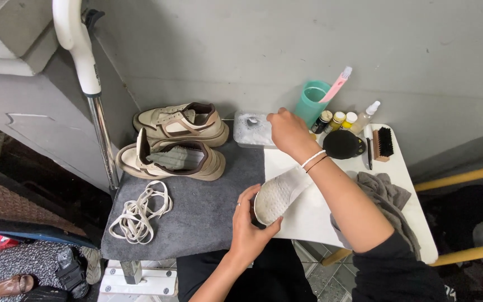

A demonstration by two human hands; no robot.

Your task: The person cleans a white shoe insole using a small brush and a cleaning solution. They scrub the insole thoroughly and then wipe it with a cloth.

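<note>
My left hand [251,226] is curled around a white, pebble-textured shoe insole [278,196], gripping its near end and holding it tilted above the seam between the dark grey felt-like mat [202,207] and the white board [308,215] on the table. My right hand [287,131] reaches to the far side, fingers pinched over a small item in the clear rectangular tub of foamy water [251,130]; I cannot tell what that item is or how tightly it is held. Judging by how things lie, the preparation looks done: both beige and brown low sneakers [180,142] sit on the far left of the mat with laces out, and the off-white laces [140,212] lie in a loose tangle near the left edge. The insole appears mid-clean rather than finished, and the shoes themselves look untouched by foam. To the far right stand a teal plastic cup with a pink toothbrush [336,85], small dye bottles [336,120], a round black tin lid [343,144], a wooden-backed bristle brush [384,144], and a crumpled grey cloth [387,196] lies on the right edge.
</note>
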